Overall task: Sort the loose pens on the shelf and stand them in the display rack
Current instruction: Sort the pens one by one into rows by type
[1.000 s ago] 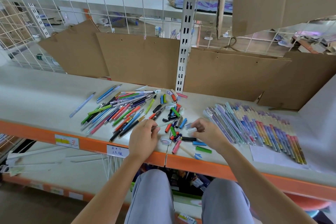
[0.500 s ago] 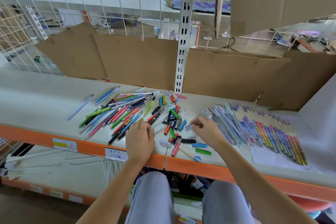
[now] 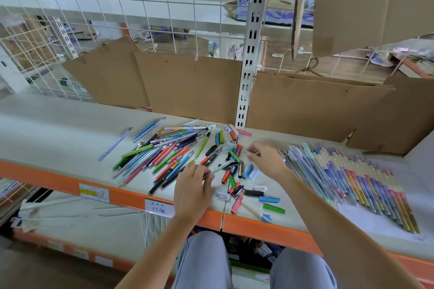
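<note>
likely the pale pen (image 3: 219,168) pinched in the left hand (image 3: 192,186), tip toward 2 o'clock, sweeps caps (image 3: 231,175) off the shelf (image 3: 54,124) edge at 6 o'clock, while the right hand (image 3: 265,159) pinches something small and blurred by the pens (image 3: 162,152); no rack in view

Loose pens (image 3: 164,150) lie left of, perhaps touching, caps (image 3: 237,171).

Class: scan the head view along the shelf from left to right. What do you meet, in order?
Lone pale blue pen → heap of mixed pens → left hand holding a pale pen → right hand → neat row of pastel pens.
</note>
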